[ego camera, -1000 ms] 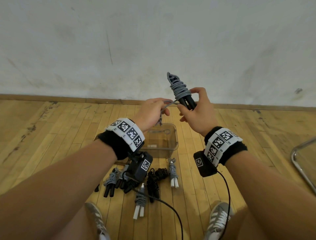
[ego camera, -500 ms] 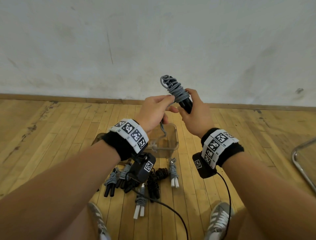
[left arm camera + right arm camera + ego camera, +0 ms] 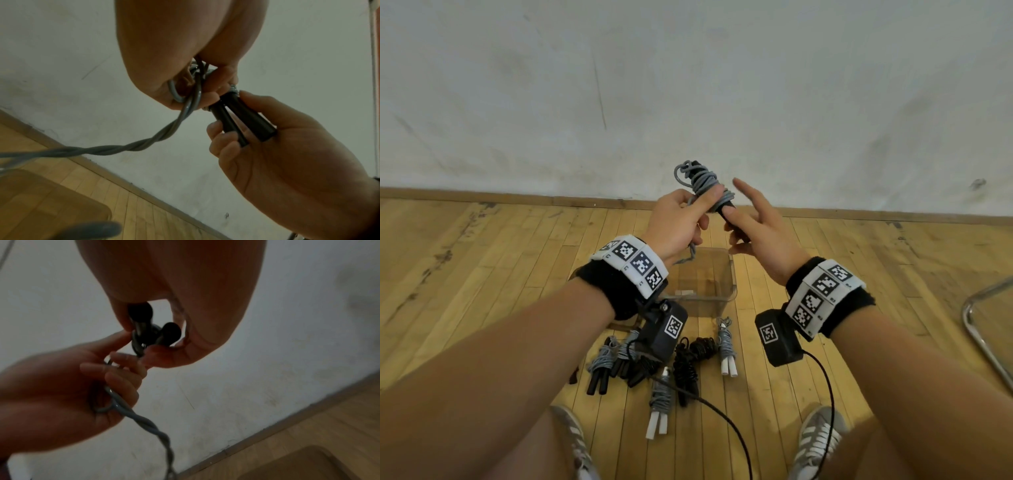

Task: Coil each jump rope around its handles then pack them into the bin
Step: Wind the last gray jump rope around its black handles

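Observation:
A jump rope (image 3: 703, 181) with grey cord coiled round its two black handles is held up in front of the wall. My left hand (image 3: 688, 219) grips the coil, thumb laid over the wraps, and a twisted loose tail (image 3: 690, 255) hangs from that fist. My right hand (image 3: 743, 229) pinches the lower ends of the black handles (image 3: 242, 120) between thumb and curled fingers, with the index finger sticking out straight. The twisted cord (image 3: 144, 141) trails off to the left. A clear plastic bin (image 3: 729, 277) stands on the floor under my hands.
Several coiled ropes (image 3: 602, 363) lie on the wooden floor in front of the bin, some with white handles (image 3: 727, 366). A metal chair leg (image 3: 983, 329) curves in at the right. My shoes (image 3: 822, 442) and the wrist cables are at the bottom.
The bundle has tipped leftwards and sunk a little. My left hand has moved from the cord's tail onto the coil. My right hand's index finger has lifted off the handles.

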`<action>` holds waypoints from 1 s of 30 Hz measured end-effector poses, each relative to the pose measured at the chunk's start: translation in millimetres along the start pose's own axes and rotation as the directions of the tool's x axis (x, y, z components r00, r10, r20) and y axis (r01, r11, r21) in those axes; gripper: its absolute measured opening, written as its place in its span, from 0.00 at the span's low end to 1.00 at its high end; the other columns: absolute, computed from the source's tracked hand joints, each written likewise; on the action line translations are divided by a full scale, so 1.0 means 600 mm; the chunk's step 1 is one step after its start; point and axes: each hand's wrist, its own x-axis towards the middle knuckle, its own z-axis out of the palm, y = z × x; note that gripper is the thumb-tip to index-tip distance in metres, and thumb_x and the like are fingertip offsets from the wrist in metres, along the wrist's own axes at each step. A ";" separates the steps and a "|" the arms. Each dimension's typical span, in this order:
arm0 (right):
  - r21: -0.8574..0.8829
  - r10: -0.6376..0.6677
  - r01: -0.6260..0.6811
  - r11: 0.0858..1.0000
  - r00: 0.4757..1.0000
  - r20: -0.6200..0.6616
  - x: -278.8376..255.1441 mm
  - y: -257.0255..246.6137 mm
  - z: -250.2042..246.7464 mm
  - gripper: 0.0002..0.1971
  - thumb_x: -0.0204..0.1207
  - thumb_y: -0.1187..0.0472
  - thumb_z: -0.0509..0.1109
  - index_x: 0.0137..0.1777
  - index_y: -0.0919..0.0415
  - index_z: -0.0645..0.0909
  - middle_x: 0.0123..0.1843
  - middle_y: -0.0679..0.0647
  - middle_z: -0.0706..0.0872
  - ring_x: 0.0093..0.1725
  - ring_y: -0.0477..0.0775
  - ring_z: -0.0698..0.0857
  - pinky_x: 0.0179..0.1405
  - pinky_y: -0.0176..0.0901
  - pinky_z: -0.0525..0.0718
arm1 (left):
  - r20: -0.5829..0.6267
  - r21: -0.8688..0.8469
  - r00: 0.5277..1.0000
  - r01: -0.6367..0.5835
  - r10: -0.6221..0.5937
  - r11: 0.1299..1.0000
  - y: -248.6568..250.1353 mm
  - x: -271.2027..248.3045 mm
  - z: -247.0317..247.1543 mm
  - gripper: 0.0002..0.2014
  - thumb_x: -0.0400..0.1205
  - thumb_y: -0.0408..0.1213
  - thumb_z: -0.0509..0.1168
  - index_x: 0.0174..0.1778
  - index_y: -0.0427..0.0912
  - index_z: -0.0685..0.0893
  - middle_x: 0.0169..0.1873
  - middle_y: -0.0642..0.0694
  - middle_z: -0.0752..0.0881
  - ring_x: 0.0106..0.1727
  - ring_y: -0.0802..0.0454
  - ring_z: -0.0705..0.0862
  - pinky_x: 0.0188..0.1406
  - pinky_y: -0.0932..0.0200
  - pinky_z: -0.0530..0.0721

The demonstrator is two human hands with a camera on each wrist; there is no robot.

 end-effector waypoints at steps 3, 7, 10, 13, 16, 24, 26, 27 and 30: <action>0.079 0.073 -0.081 0.994 0.993 0.097 0.002 0.005 -0.001 0.11 0.88 0.56 0.65 0.67 0.54 0.82 0.41 0.52 0.76 0.38 0.48 0.77 0.37 0.43 0.80 | 0.022 -0.033 1.000 0.023 -0.022 0.999 -0.006 -0.002 0.003 0.20 0.82 0.53 0.73 0.49 0.38 0.81 0.26 0.49 0.83 0.20 0.55 0.75 0.23 0.59 0.77; -0.097 0.025 -0.024 0.995 1.000 0.015 0.013 0.005 -0.013 0.22 0.86 0.60 0.69 0.79 0.56 0.74 0.50 0.48 0.85 0.46 0.44 0.86 0.44 0.43 0.87 | 0.095 -0.060 0.992 0.085 -0.079 0.995 -0.009 -0.007 0.004 0.16 0.85 0.48 0.71 0.60 0.39 0.89 0.37 0.43 0.92 0.27 0.53 0.85 0.28 0.61 0.84; -0.240 -0.050 0.031 0.970 0.996 -0.072 0.019 0.010 -0.026 0.26 0.84 0.60 0.71 0.80 0.55 0.70 0.61 0.54 0.86 0.57 0.51 0.89 0.54 0.46 0.90 | 0.121 -0.063 0.989 0.092 -0.084 0.994 -0.005 -0.008 0.006 0.12 0.87 0.39 0.70 0.64 0.41 0.87 0.35 0.44 0.92 0.28 0.53 0.88 0.30 0.60 0.87; -0.428 -0.181 0.117 0.896 0.977 -0.111 0.015 0.009 -0.031 0.27 0.83 0.59 0.72 0.80 0.54 0.68 0.50 0.44 0.83 0.41 0.31 0.84 0.42 0.25 0.79 | 0.094 -0.027 0.994 0.061 -0.059 0.998 -0.002 -0.008 0.007 0.10 0.88 0.37 0.68 0.63 0.41 0.87 0.32 0.46 0.90 0.23 0.55 0.82 0.26 0.61 0.83; -0.490 -0.207 0.104 0.865 0.965 -0.161 0.013 0.010 -0.025 0.28 0.81 0.57 0.75 0.78 0.55 0.69 0.51 0.47 0.84 0.39 0.35 0.82 0.35 0.23 0.74 | 0.061 0.021 0.998 0.020 -0.021 1.000 0.000 -0.008 0.010 0.08 0.88 0.37 0.66 0.60 0.41 0.88 0.30 0.47 0.88 0.21 0.54 0.75 0.26 0.59 0.78; -0.497 -0.244 0.130 0.858 0.955 -0.171 -0.001 0.003 -0.004 0.28 0.74 0.57 0.81 0.66 0.50 0.68 0.45 0.50 0.85 0.41 0.49 0.88 0.39 0.42 0.86 | -0.016 0.142 0.997 -0.075 0.078 0.987 -0.007 -0.010 0.015 0.25 0.80 0.56 0.74 0.43 0.32 0.90 0.26 0.47 0.83 0.20 0.60 0.75 0.23 0.63 0.77; -0.391 -0.182 0.117 0.913 0.974 -0.134 -0.003 -0.002 -0.003 0.29 0.76 0.62 0.79 0.69 0.50 0.66 0.49 0.55 0.86 0.43 0.55 0.91 0.40 0.46 0.91 | -0.019 0.121 0.997 -0.069 0.072 0.990 -0.007 -0.009 0.014 0.25 0.81 0.55 0.74 0.44 0.30 0.89 0.25 0.49 0.82 0.21 0.58 0.75 0.25 0.62 0.77; -0.288 -0.131 0.094 0.953 0.985 -0.111 -0.003 -0.004 -0.002 0.29 0.78 0.64 0.77 0.71 0.51 0.64 0.51 0.58 0.87 0.43 0.57 0.92 0.42 0.47 0.93 | -0.011 0.095 0.998 -0.061 0.063 0.994 -0.005 -0.009 0.013 0.24 0.81 0.54 0.74 0.46 0.31 0.90 0.25 0.49 0.82 0.21 0.58 0.74 0.26 0.60 0.77; -0.134 -0.053 0.046 0.990 0.998 -0.046 -0.002 -0.004 -0.004 0.29 0.82 0.67 0.73 0.77 0.53 0.64 0.55 0.61 0.90 0.43 0.60 0.94 0.43 0.52 0.93 | 0.025 0.053 0.998 -0.050 0.049 0.997 -0.001 -0.007 0.011 0.17 0.84 0.50 0.72 0.49 0.37 0.91 0.27 0.50 0.84 0.20 0.57 0.74 0.26 0.60 0.77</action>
